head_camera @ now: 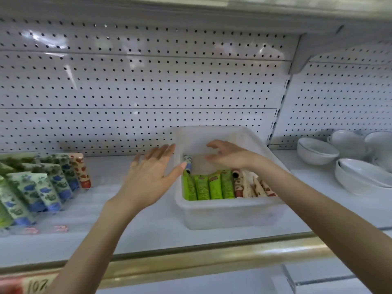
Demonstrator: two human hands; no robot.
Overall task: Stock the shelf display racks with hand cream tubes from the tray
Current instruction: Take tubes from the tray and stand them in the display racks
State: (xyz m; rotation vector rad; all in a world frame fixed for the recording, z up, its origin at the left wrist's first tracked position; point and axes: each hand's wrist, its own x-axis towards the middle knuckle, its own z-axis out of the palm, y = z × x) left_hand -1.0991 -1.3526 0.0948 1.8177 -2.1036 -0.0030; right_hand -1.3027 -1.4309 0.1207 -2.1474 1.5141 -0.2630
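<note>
Left hand [151, 177], fingers spread flat and empty, hovers just beside the left wall of the tray [229, 211]. Right hand [230, 154], loosely curled around nothing, hangs over it. Green and patterned tubes [209, 185] lie inside the tray, and racked tubes [42, 183] stand on the shelf [148, 225] at left.

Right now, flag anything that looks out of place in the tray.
One blue-capped tube lies alone at the far left of the tray, behind the row of green tubes. Nothing looks spilled.
</note>
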